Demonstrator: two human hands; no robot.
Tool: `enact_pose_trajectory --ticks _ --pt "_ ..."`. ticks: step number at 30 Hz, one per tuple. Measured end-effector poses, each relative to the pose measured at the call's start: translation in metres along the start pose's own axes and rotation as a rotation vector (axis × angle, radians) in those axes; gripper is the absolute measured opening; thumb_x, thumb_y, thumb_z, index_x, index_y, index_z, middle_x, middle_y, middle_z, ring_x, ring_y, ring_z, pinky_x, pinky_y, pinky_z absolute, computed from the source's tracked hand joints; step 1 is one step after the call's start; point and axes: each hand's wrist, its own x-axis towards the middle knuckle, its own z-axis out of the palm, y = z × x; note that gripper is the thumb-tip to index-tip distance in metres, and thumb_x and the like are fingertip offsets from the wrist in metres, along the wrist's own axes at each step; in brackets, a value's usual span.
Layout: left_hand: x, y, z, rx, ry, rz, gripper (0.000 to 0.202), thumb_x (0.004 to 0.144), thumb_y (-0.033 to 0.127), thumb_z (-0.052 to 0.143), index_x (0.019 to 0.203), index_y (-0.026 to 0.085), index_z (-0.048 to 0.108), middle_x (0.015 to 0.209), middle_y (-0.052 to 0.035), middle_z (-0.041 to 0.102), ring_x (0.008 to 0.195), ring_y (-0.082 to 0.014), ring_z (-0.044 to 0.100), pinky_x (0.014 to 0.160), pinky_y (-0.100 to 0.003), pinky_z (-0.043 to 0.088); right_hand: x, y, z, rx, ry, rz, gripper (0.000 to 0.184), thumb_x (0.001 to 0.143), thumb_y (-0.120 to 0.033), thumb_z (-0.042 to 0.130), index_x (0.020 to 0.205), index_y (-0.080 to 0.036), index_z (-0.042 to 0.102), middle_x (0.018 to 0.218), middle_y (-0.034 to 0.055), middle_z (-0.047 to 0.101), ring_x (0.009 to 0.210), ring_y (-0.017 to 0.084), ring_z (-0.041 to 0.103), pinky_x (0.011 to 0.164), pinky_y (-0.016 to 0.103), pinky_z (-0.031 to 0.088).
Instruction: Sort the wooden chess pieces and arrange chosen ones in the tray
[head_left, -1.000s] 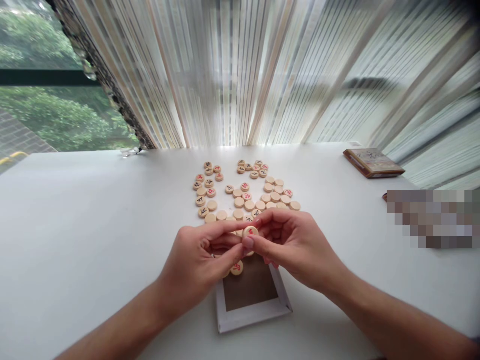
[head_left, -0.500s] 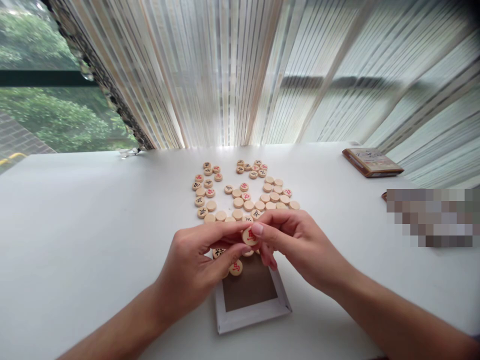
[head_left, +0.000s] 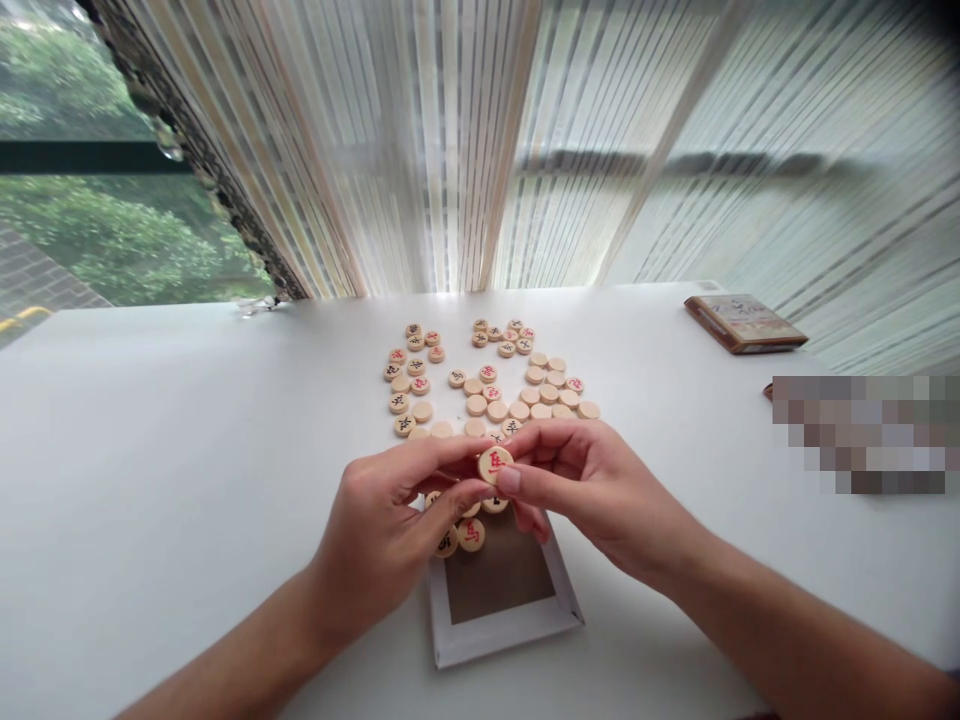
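A round wooden chess piece with a red character [head_left: 494, 464] is pinched between the fingertips of my left hand [head_left: 390, 530] and my right hand [head_left: 589, 485], held above a shallow white box with a brown floor [head_left: 517, 625]. A few pieces [head_left: 471, 534] lie in the far end of that box, partly under my fingers. Beyond my hands, several more wooden pieces [head_left: 480, 385] with red or black characters are scattered on the white table [head_left: 165, 470].
A brown box [head_left: 744, 323] lies at the table's far right. A blurred-out patch [head_left: 862, 435] covers something at the right edge. Striped curtains hang behind the table, with a window and trees at the left.
The piece has turned in my fingers so that its red character faces me more fully. My hands have stayed in nearly the same spot above the box.
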Motion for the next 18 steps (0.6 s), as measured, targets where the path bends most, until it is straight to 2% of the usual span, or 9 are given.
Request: enact_pose_trajectory --ticks 5,10,13,18 --pt "-0.0022 -0.0023 -0.0002 0.161 -0.006 0.152 0.028 0.093 0.015 0.076 0.117 0.027 0.082 0.099 -0.0007 0.085 0.083 -0.0149 0.078 0.08 -0.02 0.061 -0.0002 0.0002 0.0018 -0.043 0.048 0.042 0.041 0.059 -0.038 0.102 0.078 -0.014 0.074 0.065 0.0001 0.069 0.053 0.01 0.058 0.047 0.019 0.049" --pt "-0.0032 -0.0011 0.0011 0.19 -0.039 0.237 0.03 0.095 0.009 0.071 0.119 0.025 0.079 0.102 -0.0009 0.084 0.087 -0.0143 0.078 0.081 -0.019 0.059 -0.0019 0.0026 0.0011 -0.113 0.066 0.037 0.04 0.063 -0.039 0.1 0.074 -0.014 0.07 0.056 -0.0012 0.066 0.048 0.009 0.056 0.044 0.017 0.044" --pt "-0.0034 -0.0006 0.0006 0.161 -0.061 0.23 0.032 0.094 0.007 0.072 0.119 0.026 0.079 0.1 0.0004 0.084 0.084 -0.0124 0.077 0.079 -0.017 0.058 -0.0026 0.0018 0.001 -0.126 0.061 0.028 0.038 0.069 -0.041 0.097 0.071 -0.015 0.069 0.054 -0.0012 0.066 0.047 0.009 0.055 0.044 0.018 0.043" --pt "-0.0026 0.0004 -0.0011 0.075 -0.094 0.131 0.032 0.094 0.011 0.075 0.12 0.03 0.079 0.099 0.0026 0.084 0.083 -0.0109 0.077 0.079 -0.016 0.058 -0.0022 -0.0018 -0.0003 -0.108 0.018 -0.019 0.038 0.077 -0.045 0.092 0.071 -0.015 0.07 0.055 -0.0007 0.065 0.048 0.01 0.056 0.047 0.02 0.046"
